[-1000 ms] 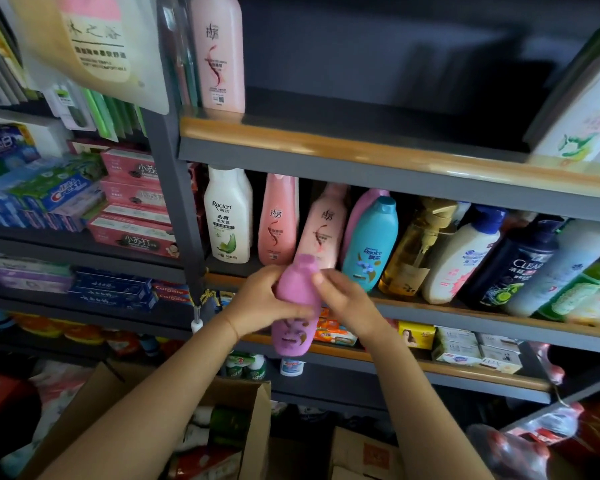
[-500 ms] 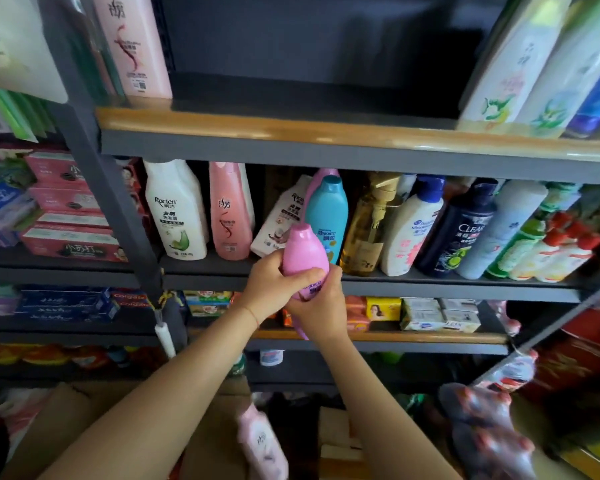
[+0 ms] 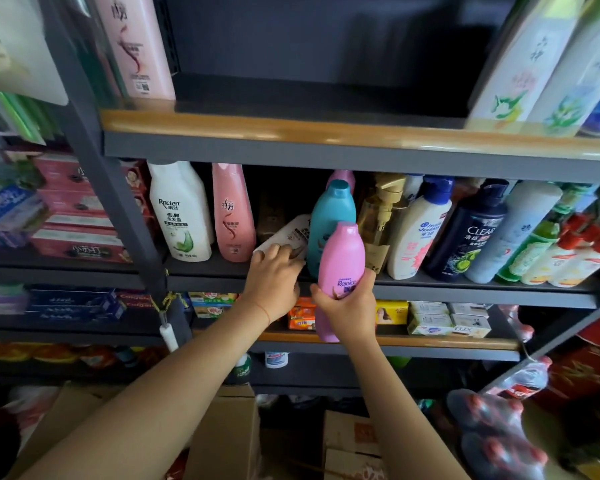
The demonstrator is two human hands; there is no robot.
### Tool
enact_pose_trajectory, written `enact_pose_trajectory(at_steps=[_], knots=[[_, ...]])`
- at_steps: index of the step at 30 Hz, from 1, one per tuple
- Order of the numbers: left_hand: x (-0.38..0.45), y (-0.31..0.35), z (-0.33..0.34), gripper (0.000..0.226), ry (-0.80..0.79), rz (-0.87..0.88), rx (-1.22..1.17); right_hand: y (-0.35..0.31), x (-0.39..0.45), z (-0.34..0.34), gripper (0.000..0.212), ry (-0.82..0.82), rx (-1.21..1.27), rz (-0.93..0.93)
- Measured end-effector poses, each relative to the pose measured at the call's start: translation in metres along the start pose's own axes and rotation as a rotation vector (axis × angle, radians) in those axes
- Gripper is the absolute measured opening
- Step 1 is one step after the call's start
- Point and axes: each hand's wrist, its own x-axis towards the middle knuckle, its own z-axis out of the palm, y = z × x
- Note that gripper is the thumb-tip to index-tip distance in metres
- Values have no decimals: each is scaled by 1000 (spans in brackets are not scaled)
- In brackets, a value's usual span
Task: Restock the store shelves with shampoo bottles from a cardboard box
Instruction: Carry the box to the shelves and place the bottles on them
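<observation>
Nearest to me, low down, sits the open cardboard box, its flaps under the person's two bare forearms, which reach up toward the shelving. More brown cartons lie just right of it on the floor.

Further in, the right hand grips a pink Rejoice bottle round its lower half, fingers and thumb curled about it, cap up and upright. The bottle is held in front of the middle shelf, its base below the shelf's front edge, not resting on it. Just left of that pink bottle, the left hand lies at the shelf edge with its fingers fairly straight, tips touching a white bottle that leans tilted on the shelf; I cannot tell whether it pinches the bottle or only presses on it.

Directly behind the pink Rejoice bottle stands a teal bottle, with another pink cap showing behind that. Left of the pink bottle, past the tilted white one, stand a salmon-pink bottle and a white Raclen bottle. To its right stand an amber pump bottle, a white Head & Shoulders bottle, a dark Clear bottle and more bottles beyond.

Below the pink bottle, a lower shelf holds small soap boxes. Above it, the upper shelf carries a tall pale-pink bottle at its left end and white floral bottles at its right.
</observation>
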Motion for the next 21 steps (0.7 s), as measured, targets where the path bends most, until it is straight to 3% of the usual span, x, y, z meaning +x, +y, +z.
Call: enact_pose_trajectory(at_steps=[3, 6, 11, 16, 21], knots=[[1, -4, -1, 60, 9, -83, 47, 0, 2, -3, 70, -1, 11, 2], [2, -13, 7, 67, -11, -50, 28, -1, 3, -2, 70, -1, 18, 9], [11, -11, 2, 52, -43, -42, -2, -4, 3, 1, 71, 34, -10, -14], [28, -3, -5, 50, -100, -55, 66, -9, 1, 0, 69, 187, -238, -78], [34, -2, -2, 54, -76, -72, 82, -8, 6, -3, 73, 216, -189, -145]])
